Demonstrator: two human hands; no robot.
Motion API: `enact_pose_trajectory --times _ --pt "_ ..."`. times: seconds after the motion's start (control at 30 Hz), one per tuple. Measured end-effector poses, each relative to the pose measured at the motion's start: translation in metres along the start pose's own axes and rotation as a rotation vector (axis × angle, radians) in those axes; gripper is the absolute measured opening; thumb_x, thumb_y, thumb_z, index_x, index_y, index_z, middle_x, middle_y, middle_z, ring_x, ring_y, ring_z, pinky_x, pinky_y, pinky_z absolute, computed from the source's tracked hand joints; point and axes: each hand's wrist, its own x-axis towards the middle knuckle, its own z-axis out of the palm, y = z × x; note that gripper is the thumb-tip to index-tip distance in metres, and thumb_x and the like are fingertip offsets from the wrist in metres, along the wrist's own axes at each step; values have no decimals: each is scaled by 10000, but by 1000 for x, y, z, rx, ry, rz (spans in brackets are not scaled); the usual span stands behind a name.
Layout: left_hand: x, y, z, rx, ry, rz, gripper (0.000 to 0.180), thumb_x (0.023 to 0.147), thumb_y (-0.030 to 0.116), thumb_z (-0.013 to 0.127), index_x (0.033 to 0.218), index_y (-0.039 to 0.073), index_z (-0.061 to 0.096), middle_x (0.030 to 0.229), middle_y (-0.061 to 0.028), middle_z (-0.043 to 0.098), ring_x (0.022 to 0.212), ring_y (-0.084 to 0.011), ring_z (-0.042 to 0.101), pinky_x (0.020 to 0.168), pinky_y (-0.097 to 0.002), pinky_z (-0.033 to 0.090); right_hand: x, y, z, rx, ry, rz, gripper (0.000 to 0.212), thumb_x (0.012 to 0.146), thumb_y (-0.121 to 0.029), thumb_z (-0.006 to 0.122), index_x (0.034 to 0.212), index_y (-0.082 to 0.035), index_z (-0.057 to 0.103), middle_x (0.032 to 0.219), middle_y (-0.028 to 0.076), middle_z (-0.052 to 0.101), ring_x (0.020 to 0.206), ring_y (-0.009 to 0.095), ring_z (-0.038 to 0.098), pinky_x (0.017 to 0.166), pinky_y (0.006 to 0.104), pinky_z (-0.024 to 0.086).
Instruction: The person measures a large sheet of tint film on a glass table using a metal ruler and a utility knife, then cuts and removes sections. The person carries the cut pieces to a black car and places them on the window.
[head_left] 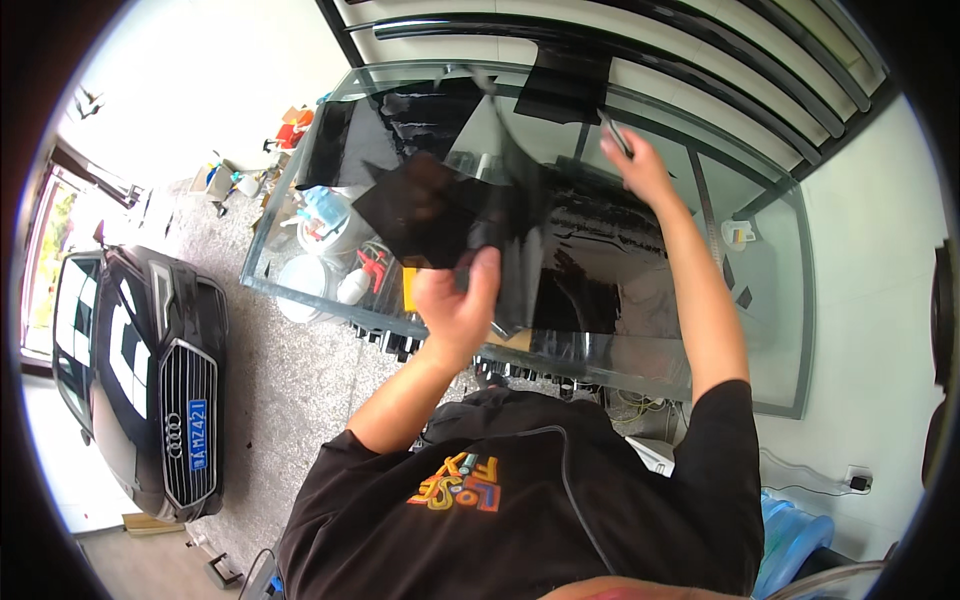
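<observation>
Dark film sheet [410, 208], one, pinched in the left hand [458, 298] above the glass table [770, 310], presumably for control; slim tool [617, 137] (a cutter, perhaps), gripped by the right hand [641, 168].

- Left hand [458, 300]: fingers mostly hidden behind dark film [410, 215].
- Film's upper strip smeared by blur.
- Right hand's [642, 172] slim tool [614, 136]: blurred, type unclear.
- Blue container [800, 530]: partly hidden.
</observation>
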Motion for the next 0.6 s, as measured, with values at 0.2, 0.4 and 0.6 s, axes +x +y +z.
enact_pose_trajectory --times 0.2,0.4,0.6 --pt "-34 82 40 35 -5 257 73 787 -32 674 855 -59 672 834 -66 646 697 -123 589 613 -215 455 85 -32 -52 261 116 63 755 793 -646 600 1322 -118 495 1145 77 603 620 137 552 507 286 454" --pt "-16 156 63 -52 206 254 189 934 78 530 1092 -15 574 981 -7 593 801 -38 494 668 -192 388 99 -63 -105 303 -304 215 702 873 -645 498 1300 -88 496 742 -17 595 440 62 269 471 235 280" --pt "30 203 41 -115 286 192 132 907 125 611 924 -5 595 771 -28 565 642 -82 518 549 -241 407 92 -76 -154 182 -330 275 461 882 -575 555 1035 -145 625 734 -83 544 441 50 231 448 230 215"
